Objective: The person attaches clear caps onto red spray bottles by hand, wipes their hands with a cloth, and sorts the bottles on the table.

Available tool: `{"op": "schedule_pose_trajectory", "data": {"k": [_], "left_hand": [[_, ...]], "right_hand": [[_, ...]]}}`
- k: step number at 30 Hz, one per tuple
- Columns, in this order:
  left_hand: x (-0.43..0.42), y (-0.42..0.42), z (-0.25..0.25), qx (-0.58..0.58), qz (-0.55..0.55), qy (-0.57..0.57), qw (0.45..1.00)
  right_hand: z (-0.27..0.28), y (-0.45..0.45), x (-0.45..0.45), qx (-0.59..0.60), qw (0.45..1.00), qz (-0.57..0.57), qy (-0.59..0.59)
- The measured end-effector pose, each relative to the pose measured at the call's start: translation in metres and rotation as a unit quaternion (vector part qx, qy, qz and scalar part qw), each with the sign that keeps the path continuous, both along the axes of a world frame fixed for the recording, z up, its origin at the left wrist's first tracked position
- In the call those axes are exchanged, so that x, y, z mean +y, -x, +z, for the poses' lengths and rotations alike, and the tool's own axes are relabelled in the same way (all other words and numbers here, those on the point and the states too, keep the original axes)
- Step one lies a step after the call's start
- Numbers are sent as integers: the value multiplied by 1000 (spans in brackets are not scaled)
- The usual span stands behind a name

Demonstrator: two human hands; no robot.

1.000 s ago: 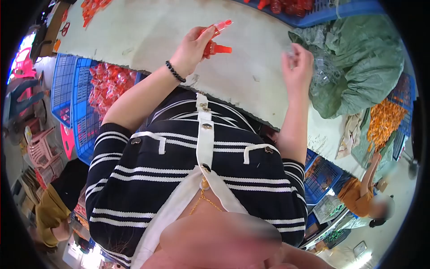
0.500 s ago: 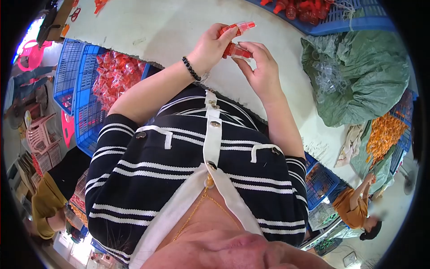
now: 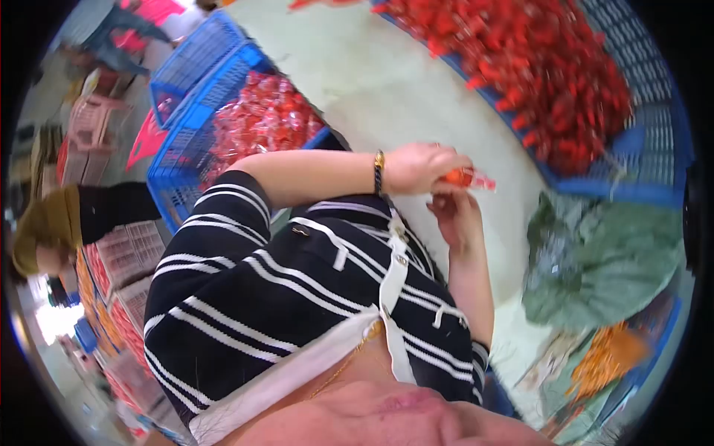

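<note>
My left hand (image 3: 422, 168), with a dark beaded bracelet at the wrist, is closed around a small red-orange plastic bottle (image 3: 457, 177). The bottle's clear, pinkish tip (image 3: 483, 182) points to the right, out past the fingers. Just below it, my right hand (image 3: 457, 217) has curled fingers that meet the underside of the left hand. Whatever the right fingers grip is hidden, and motion smears them somewhat. Both hands are over the near edge of the pale table (image 3: 379, 119), close to my striped top.
A blue crate (image 3: 178, 175) at left holds red pieces with clear caps (image 3: 264, 115). At upper right, another blue crate (image 3: 654, 82) is full of red pieces (image 3: 520, 67). Right of me lie a green sack (image 3: 610, 267) with clear parts and orange pieces (image 3: 599, 364). A person (image 3: 48, 234) is at far left.
The view has shifted, bringing more of the upper-right crate into sight. My hands have come closer together and nearer my body. Two red bottles showed before; now one shows.
</note>
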State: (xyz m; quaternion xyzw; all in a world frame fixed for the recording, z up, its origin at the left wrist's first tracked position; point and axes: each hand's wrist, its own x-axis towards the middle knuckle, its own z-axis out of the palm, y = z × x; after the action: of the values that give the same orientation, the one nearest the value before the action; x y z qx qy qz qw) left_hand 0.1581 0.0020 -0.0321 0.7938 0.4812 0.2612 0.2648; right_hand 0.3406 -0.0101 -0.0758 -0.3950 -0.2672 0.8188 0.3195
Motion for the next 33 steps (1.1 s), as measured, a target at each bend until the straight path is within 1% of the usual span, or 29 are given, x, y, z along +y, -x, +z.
{"op": "schedule_pose_trajectory", "data": {"k": [2,4,5,7,8,9,10,11,13,14,15,16,17,18,20,21,22,23,24,25,27,28,31,33], "left_hand": [[-4,11,-14,-127,-1,-54,990],[-14,27,-15,-120,49,-68,989],[-18,36,-13,-121,80,-62,987],[-31,63,-3,-107,130,-85,982],[-40,76,3,-119,218,-29,968],[-51,89,7,-136,302,25,943],[-61,108,2,-95,351,-17,931],[-69,132,-7,-55,397,-57,914],[-80,178,-13,-26,497,-41,866],[-91,190,-19,-20,504,-51,862],[-100,201,-24,28,533,-61,843],[-109,212,-27,75,563,-75,820],[-114,222,-25,122,592,-90,792],[-118,225,-22,127,600,-100,784],[-123,213,-25,161,542,-81,821],[-124,204,-26,177,510,-68,839],[-124,195,-27,181,512,-72,836],[-122,184,-28,168,482,-54,858],[-120,174,-29,153,450,-36,879],[-119,164,-29,155,453,-40,877],[-116,146,-24,83,382,-34,920],[-113,141,-25,82,385,-39,918],[-109,124,-32,68,333,-18,940],[-104,115,-35,71,321,-15,944]], "right_hand": [[5,11,-1,-5,1000,29,-8],[9,26,2,-50,998,44,6],[10,28,6,-38,997,66,-7],[10,34,11,16,996,73,47],[11,34,12,29,995,93,33],[12,32,9,-4,995,100,-21],[13,31,9,-38,991,101,-73],[16,29,12,-29,990,110,-84],[27,30,21,-44,978,115,-171],[35,30,23,-49,968,117,-218],[48,29,23,-39,966,123,-223],[68,27,24,-65,934,97,-339],[92,27,24,-86,886,66,-450],[120,25,24,-68,837,49,-540],[178,14,18,-39,722,2,-691],[201,7,14,-26,658,-28,-752],[223,6,13,28,595,-66,-801],[239,5,12,81,525,-104,-841],[245,3,11,106,488,-161,-851],[250,0,11,131,449,-216,-857],[271,-14,5,283,477,-148,-819],[274,-19,3,287,473,-146,-820],[280,-29,-2,255,447,-216,-830],[281,-37,-5,231,428,-266,-832]]}}
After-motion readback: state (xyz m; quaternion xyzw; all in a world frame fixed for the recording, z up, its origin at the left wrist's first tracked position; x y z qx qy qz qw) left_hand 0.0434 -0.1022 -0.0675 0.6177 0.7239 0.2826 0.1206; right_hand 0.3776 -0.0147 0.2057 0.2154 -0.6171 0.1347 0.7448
